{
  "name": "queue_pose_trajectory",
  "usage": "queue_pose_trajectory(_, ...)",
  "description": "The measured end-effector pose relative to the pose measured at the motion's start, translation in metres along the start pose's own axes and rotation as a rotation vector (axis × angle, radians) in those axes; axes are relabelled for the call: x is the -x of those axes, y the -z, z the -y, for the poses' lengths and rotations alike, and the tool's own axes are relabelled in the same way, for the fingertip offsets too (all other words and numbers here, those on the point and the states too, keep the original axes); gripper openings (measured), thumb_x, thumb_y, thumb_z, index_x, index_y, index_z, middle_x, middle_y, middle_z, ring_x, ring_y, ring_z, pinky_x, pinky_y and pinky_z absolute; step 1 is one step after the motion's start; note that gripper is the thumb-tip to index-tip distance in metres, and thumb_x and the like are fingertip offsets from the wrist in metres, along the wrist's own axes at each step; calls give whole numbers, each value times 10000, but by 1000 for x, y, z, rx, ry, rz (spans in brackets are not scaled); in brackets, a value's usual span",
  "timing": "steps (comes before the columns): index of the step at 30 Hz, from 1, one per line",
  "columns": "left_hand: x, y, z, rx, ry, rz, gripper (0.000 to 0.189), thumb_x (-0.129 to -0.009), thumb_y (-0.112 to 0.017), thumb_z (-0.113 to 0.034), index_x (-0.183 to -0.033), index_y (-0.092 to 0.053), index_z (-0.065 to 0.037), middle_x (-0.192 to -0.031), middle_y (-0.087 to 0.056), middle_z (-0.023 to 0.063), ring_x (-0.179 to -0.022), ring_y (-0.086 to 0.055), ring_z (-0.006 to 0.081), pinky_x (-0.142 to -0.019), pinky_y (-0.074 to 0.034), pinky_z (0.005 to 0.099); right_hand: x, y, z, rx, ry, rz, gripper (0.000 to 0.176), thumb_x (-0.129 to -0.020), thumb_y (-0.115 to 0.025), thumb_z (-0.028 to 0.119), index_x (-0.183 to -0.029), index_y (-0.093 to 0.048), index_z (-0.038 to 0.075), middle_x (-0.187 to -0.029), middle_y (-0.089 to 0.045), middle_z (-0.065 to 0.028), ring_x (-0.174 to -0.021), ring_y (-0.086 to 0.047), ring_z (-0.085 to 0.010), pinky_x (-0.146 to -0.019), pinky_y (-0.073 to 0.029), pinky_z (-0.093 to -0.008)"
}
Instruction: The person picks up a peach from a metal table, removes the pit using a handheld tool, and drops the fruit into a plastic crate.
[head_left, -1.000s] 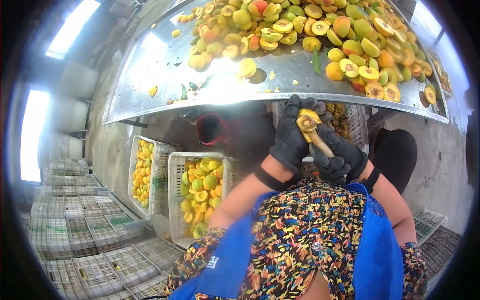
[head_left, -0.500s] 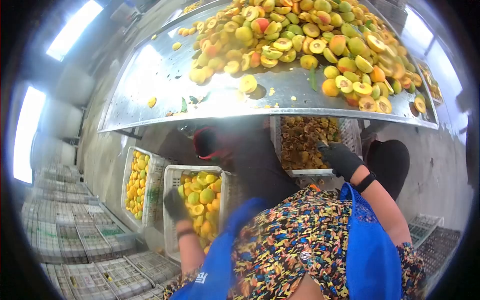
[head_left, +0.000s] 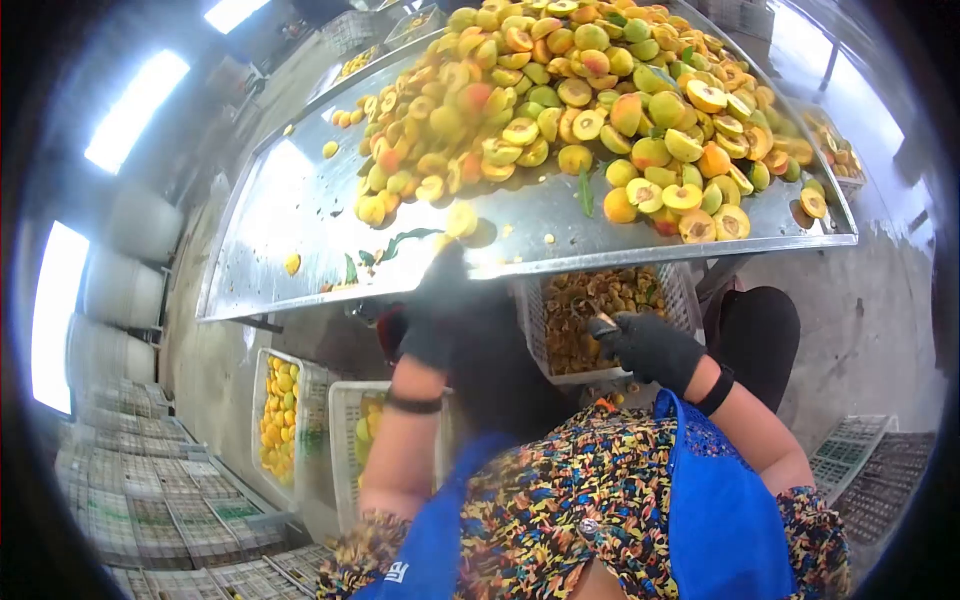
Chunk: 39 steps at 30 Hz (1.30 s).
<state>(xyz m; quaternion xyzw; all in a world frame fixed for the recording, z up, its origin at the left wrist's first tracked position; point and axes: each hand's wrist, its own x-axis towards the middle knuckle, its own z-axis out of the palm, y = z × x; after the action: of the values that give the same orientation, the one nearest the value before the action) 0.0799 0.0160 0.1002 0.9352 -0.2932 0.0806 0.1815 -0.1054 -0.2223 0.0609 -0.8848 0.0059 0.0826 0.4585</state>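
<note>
My left hand, in a dark glove and smeared by motion, is at the near edge of the metal table. Its fingers reach close to a yellow peach half lying there. My right hand, also gloved, is closed round a small tool with a pale tip sticking out by the thumb; its kind is unclear. That hand hovers over a crate of brown pits and scraps below the table. A large heap of peaches, many cut in half, covers the table's far side.
Left of my legs stand a white crate of peaches, partly behind my left arm, and another peach crate. Stacked crates fill the lower left. More crates are at right. Leaves lie on the table.
My left hand has moved from the peach crate up to the table edge. My right hand, still closed round the small tool, has shifted slightly left over the pit crate. The view has shifted a little.
</note>
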Motion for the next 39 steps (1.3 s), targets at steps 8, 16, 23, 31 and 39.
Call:
queue_pose_trajectory(8,-145,-115,-151,224,-255,520,537,-803,-655,-283,-1290,-499,-116,-1222,-561,164,-1124,-543,316,-943,-437,365,11,47,20,-378,-365,9,476,-909,-484,508,-891,-592,44,-632,-547,-39,-525,-517,-104,-463,-428,-267)
queue_pose_trajectory(16,-114,-41,-35,435,-498,234,530,-706,-689,-31,-1214,-540,-16,-1122,-608,117,-981,-596,204,-851,-484,291,9,40,31,-437,-141,-88,399,-923,-501,458,-933,-589,69,-703,-578,-2,-533,-494,-59,-472,-414,-219)
queue_pose_trajectory(23,18,2,-64,1720,137,88,427,-847,-620,-57,-1218,-428,29,-1180,-569,158,-996,-596,193,-871,-501,308,-9,16,79,-291,97,-111,388,-940,-489,433,-919,-585,58,-684,-545,3,-561,-474,-50,-487,-402,-227)
queue_pose_trajectory(31,56,3,-81,1264,-15,-54,309,-959,-458,-235,-1119,-556,12,-947,-624,104,-869,-617,178,-820,-514,315,3,2,106,12,142,-47,241,-941,-473,278,-1031,-572,78,-856,-616,-170,-799,-614,-334,-674,-471,-388)
queue_pose_trajectory(39,65,20,-89,1372,129,-66,353,-934,-506,-287,-1102,-555,19,-917,-629,110,-859,-631,198,-715,-534,319,7,-5,107,-75,66,13,417,-953,-480,388,-1028,-590,-8,-749,-615,-111,-702,-570,-157,-691,-473,-327)
